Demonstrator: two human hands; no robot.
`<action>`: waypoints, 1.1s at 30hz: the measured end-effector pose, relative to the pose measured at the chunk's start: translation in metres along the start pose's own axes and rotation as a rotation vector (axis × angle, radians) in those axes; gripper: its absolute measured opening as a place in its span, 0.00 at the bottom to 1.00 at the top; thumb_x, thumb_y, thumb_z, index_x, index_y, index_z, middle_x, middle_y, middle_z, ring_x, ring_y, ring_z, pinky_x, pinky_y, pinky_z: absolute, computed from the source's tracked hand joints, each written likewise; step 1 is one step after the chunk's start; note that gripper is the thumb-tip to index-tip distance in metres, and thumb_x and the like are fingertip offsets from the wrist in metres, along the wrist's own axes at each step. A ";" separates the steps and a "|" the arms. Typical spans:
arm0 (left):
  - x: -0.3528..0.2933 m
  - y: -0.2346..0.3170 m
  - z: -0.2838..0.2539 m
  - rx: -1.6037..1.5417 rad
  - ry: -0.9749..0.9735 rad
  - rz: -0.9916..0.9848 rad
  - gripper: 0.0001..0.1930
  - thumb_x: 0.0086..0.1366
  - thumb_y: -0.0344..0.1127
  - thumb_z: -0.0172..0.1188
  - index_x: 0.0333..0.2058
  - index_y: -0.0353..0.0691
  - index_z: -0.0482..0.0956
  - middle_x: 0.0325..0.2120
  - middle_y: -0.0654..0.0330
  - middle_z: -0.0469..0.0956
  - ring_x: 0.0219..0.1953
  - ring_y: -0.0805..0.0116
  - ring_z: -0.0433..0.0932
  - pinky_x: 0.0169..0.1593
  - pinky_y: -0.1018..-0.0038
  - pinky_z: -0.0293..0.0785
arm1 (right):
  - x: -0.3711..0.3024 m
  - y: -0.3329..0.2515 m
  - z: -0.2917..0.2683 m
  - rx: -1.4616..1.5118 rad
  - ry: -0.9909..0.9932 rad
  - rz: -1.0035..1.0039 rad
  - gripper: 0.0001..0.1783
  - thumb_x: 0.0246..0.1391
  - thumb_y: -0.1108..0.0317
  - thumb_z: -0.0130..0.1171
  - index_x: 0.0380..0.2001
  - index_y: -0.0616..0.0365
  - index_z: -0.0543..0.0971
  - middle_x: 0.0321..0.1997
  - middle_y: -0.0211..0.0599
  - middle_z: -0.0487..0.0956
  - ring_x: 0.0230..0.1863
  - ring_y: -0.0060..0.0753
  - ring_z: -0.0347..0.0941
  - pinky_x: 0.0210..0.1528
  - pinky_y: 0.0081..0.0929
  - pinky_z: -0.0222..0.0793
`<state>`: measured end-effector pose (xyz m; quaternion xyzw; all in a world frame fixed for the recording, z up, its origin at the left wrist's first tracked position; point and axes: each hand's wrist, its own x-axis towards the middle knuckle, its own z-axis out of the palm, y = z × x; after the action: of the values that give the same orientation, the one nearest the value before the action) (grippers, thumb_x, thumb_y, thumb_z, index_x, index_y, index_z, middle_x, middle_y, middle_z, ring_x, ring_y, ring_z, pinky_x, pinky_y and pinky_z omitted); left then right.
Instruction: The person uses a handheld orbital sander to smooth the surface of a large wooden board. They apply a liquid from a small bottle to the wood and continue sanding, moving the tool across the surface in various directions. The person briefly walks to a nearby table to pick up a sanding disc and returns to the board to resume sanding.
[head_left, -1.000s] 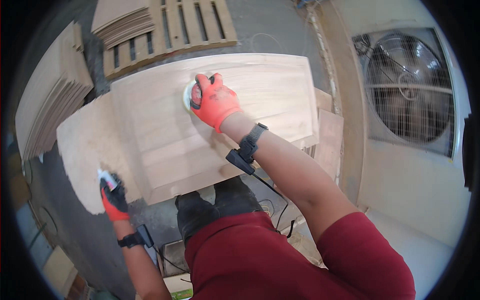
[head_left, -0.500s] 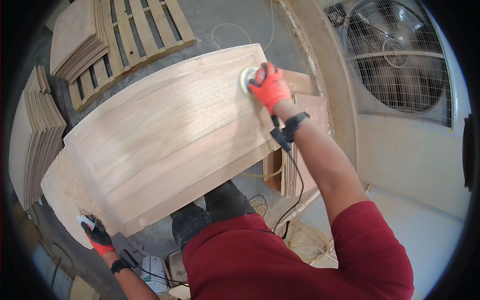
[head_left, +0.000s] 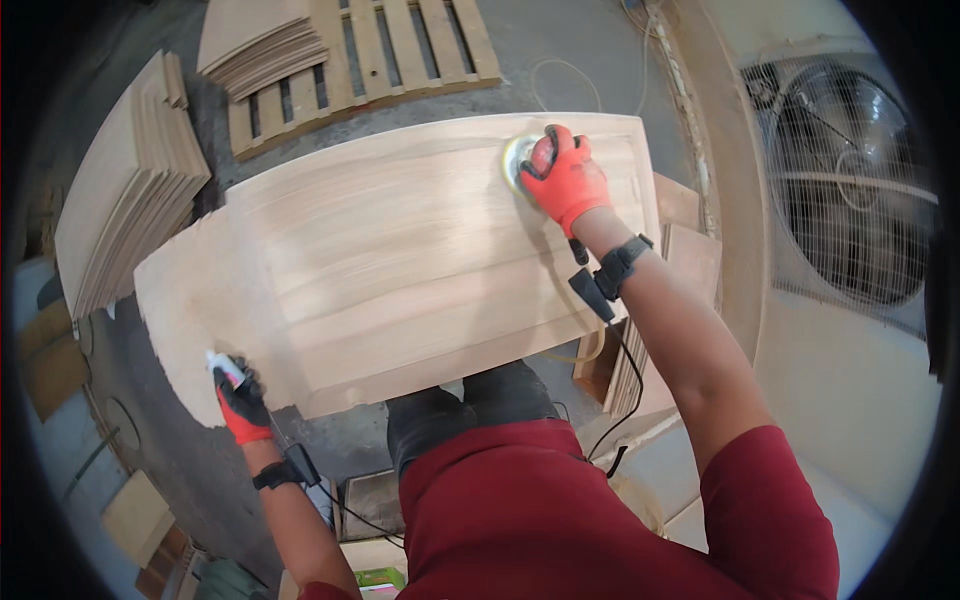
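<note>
A pale wooden door-like panel (head_left: 400,270) with a curved far edge lies in front of me. It rests on a rough-edged board (head_left: 185,290) that sticks out at the left. My right hand (head_left: 575,185), in a red glove, wraps round the top of a round power sander (head_left: 514,165). The sander's disc sits on the panel's far right part. At the left, my gloved left hand (head_left: 243,402) is closed round a small white tube (head_left: 228,370) by the board's near edge. The glove hides part of the tube.
Stacks of thin wooden panels (head_left: 130,200) stand at the far left, with more on a wooden pallet (head_left: 400,50). A large caged fan (head_left: 850,180) is set in the right wall. Boards (head_left: 690,270) lean beyond the panel's right end. A black cable (head_left: 637,385) hangs from my right wrist.
The sander in my right hand has moved left along the panel, away from its right end. My left hand still holds the tube near the board's left end. The whole view has shifted and turned.
</note>
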<state>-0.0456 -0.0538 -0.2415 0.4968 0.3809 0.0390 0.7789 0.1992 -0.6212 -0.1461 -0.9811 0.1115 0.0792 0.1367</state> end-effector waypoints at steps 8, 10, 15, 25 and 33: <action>-0.002 0.002 0.013 -0.062 0.080 -0.059 0.22 0.73 0.53 0.56 0.55 0.44 0.74 0.36 0.61 0.82 0.29 0.71 0.79 0.29 0.77 0.72 | -0.039 -0.175 0.035 -0.020 -0.098 -0.228 0.39 0.53 0.49 0.68 0.64 0.47 0.66 0.63 0.55 0.67 0.52 0.57 0.79 0.54 0.47 0.76; -0.003 0.005 0.016 -0.077 0.053 -0.066 0.21 0.73 0.50 0.58 0.56 0.43 0.74 0.36 0.58 0.83 0.30 0.69 0.80 0.29 0.76 0.72 | -0.051 -0.215 0.044 -0.045 -0.093 -0.293 0.37 0.54 0.50 0.66 0.64 0.47 0.67 0.62 0.54 0.68 0.52 0.57 0.79 0.54 0.46 0.76; -0.010 0.013 0.016 -0.087 0.019 -0.083 0.19 0.74 0.49 0.57 0.52 0.41 0.74 0.35 0.59 0.81 0.31 0.69 0.79 0.28 0.76 0.72 | -0.072 -0.325 0.072 -0.021 -0.171 -0.448 0.29 0.57 0.55 0.62 0.59 0.49 0.69 0.57 0.53 0.69 0.50 0.57 0.79 0.53 0.47 0.76; -0.009 0.015 0.014 -0.090 -0.053 -0.065 0.20 0.73 0.48 0.59 0.53 0.38 0.75 0.35 0.57 0.83 0.31 0.67 0.82 0.30 0.75 0.78 | -0.043 -0.380 0.088 0.005 -0.151 -0.378 0.22 0.63 0.55 0.54 0.55 0.52 0.69 0.57 0.56 0.69 0.50 0.58 0.79 0.54 0.47 0.75; -0.006 0.009 0.015 0.012 0.025 -0.053 0.20 0.76 0.50 0.53 0.55 0.41 0.74 0.37 0.59 0.82 0.33 0.70 0.81 0.32 0.75 0.76 | -0.008 -0.256 0.044 -0.020 -0.097 -0.157 0.24 0.62 0.51 0.57 0.55 0.49 0.68 0.60 0.54 0.67 0.49 0.56 0.80 0.53 0.47 0.76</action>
<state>-0.0373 -0.0626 -0.2280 0.4907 0.4038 0.0221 0.7718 0.2478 -0.3666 -0.1223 -0.9832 0.0269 0.1166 0.1378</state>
